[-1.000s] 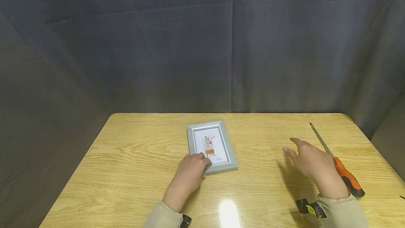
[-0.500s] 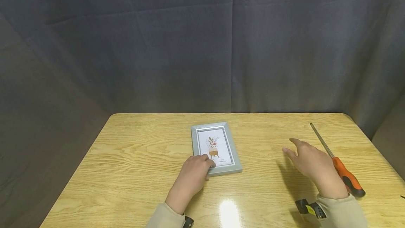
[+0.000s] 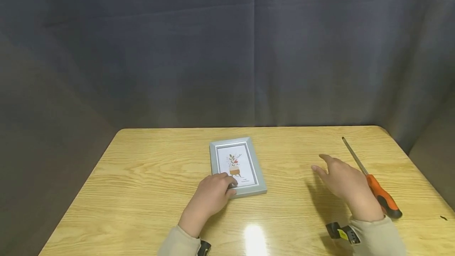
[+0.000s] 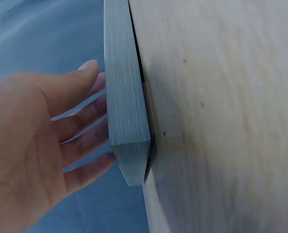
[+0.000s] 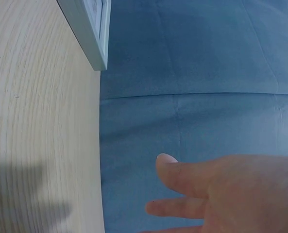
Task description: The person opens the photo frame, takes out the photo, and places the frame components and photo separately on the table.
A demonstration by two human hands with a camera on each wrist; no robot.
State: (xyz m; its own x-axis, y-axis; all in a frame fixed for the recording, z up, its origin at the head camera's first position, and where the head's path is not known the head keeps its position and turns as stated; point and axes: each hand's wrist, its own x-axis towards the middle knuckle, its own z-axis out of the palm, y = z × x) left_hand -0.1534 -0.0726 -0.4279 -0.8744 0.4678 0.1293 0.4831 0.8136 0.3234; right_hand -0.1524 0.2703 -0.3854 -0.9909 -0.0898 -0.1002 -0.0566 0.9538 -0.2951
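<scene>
A grey picture frame (image 3: 245, 169) lies face up on the table, showing a white print of a potted plant. My left hand (image 3: 211, 192) is at its near left corner, fingers reaching over the border. In the left wrist view, the fingers of that hand (image 4: 32, 131) are loosely bent on the far side of the frame (image 4: 127, 87), the thumb beside its edge. My right hand (image 3: 345, 179) hovers over the table with fingers relaxed, holding nothing. The right wrist view shows this hand (image 5: 245, 191) well apart from the frame's corner (image 5: 93, 43).
A screwdriver (image 3: 382, 194) with an orange and black handle lies at the right, just beyond my right hand. A small dark object (image 3: 443, 217) lies near the table's right edge. Dark curtains (image 3: 192, 70) hang behind the wooden table (image 3: 153, 169).
The frame slid slightly right with my left hand, then stayed in place. My left thumb has since spread from the fingers. The head view shifted a little; the right hand holds its place.
</scene>
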